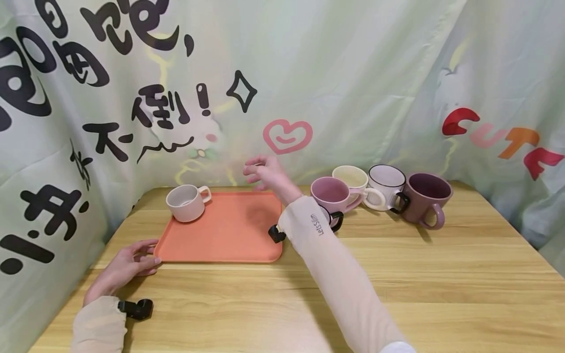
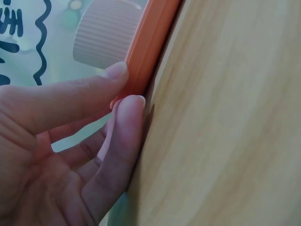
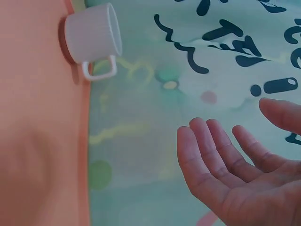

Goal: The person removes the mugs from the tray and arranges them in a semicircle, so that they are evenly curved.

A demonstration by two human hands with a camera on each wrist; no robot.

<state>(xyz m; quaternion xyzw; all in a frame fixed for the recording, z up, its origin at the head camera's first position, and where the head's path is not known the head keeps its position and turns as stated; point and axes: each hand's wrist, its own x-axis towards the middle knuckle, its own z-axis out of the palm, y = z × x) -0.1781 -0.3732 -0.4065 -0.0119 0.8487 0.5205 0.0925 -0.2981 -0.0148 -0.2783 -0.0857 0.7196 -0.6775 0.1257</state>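
My left hand [image 1: 128, 264] holds the front left corner of an orange tray [image 1: 229, 245], with the thumb and a finger [image 2: 128, 110] at its rim. A small pale cup [image 1: 187, 208] stands upright at the tray's back left, partly over the rim, its handle to the right. Its side looks ribbed in the left wrist view. Above the tray's back right, my right hand [image 1: 268, 172] hovers in the air. Nothing is in that hand, and its fingers [image 3: 193, 155] are spread and slightly bent, apart from the cup.
Right of the tray stand a pink cup [image 1: 331, 191], a cream cup [image 1: 353, 175], a white mug [image 1: 385, 184] with black rim and a dark purple mug [image 1: 419, 203]. The right sleeve [image 1: 335, 264] hides most of another black-handled cup [image 1: 337, 220]. A printed curtain [image 1: 362, 73] hangs behind the wooden table [image 1: 441, 284].
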